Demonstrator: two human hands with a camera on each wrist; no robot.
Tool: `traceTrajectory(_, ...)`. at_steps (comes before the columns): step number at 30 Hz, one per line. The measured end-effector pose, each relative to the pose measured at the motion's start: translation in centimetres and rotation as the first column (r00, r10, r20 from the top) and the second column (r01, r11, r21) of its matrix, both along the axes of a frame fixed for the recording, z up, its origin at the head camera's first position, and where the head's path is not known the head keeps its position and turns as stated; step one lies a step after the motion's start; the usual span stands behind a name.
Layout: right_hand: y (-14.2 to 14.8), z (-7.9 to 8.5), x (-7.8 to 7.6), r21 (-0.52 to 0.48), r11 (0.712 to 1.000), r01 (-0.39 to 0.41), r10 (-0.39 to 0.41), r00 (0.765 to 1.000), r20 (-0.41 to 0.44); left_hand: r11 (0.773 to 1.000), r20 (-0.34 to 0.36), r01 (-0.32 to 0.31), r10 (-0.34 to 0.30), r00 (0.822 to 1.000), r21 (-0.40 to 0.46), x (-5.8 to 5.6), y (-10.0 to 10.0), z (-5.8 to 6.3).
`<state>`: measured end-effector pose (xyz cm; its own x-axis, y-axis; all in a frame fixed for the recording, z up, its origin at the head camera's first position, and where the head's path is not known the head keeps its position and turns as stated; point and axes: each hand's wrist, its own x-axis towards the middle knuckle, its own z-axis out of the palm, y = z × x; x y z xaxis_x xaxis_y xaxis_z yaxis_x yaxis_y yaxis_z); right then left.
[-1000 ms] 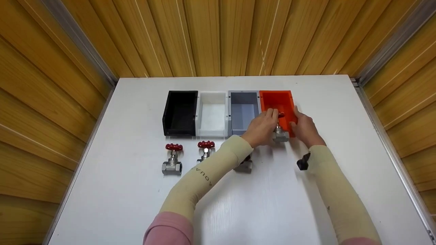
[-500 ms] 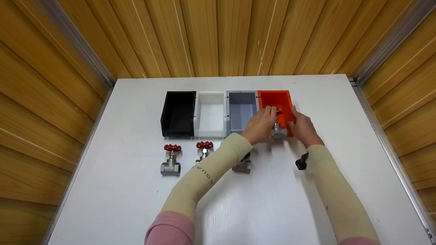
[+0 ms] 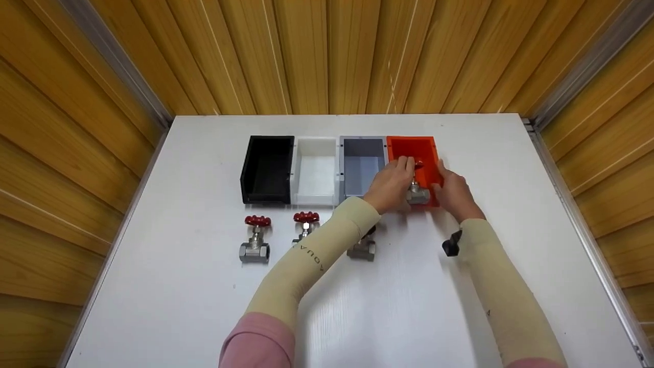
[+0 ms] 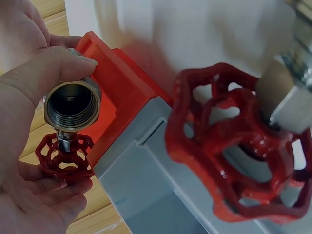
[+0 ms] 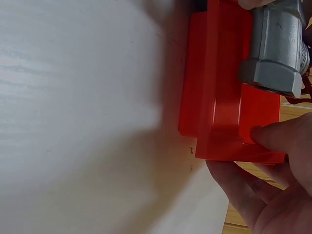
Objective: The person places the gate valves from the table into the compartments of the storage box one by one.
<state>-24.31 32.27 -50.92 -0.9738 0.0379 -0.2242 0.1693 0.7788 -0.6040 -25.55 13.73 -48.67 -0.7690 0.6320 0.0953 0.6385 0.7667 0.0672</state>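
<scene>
My left hand (image 3: 391,185) holds a metal gate valve (image 3: 418,194) with a red handwheel at the low front of the red bin (image 3: 412,147). In the left wrist view, the thumb lies on the body of this valve (image 4: 73,105), its threaded opening facing the camera, and the fingers are by the handwheel. My right hand (image 3: 454,194) grips the red bin's right wall. The right wrist view shows the thumb inside the wall of the bin (image 5: 207,107) and fingers outside, the grey valve body (image 5: 275,48) over its opening.
Left of the red bin stand grey (image 3: 360,158), white (image 3: 317,168) and black (image 3: 268,168) bins in a row. On the white table (image 3: 168,286), in front of them, stand more valves: one left (image 3: 254,243), one middle (image 3: 306,225) and one right (image 3: 363,248), the latter two partly behind my left arm.
The valve in my left hand has moved slightly forward, farther into the red bin's front. My right hand keeps its grip on the bin's wall.
</scene>
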Motion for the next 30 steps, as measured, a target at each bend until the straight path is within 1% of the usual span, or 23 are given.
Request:
traceTrajectory(4,0.0,-0.1,0.0,0.004,1.0,-0.004,0.004,1.0,-0.012,1.0,0.014,-0.007,0.007,1.0,-0.005,-0.3,0.1,0.0)
traceTrajectory(14,0.0,0.1,0.0,0.002,1.0,-0.006,0.006,1.0,-0.004,1.0,0.006,-0.009,0.01,1.0,-0.011,-1.0,0.6,0.2)
traceTrajectory(20,0.0,0.0,0.0,0.008,1.0,0.001,-0.001,1.0,-0.021,1.0,-0.005,-0.003,0.003,1.0,-0.011,-1.4,0.8,0.3)
traceTrajectory(26,0.0,0.1,0.0,-0.023,1.0,0.015,-0.015,1.0,0.022,0.999,0.015,-0.035,0.035,0.999,-0.011,-1.8,1.1,0.2)
traceTrajectory(30,-0.1,0.1,0.1,-0.019,1.0,0.011,-0.011,1.0,0.003,0.998,0.032,-0.059,0.06,0.998,-0.016,-2.1,1.2,0.1)
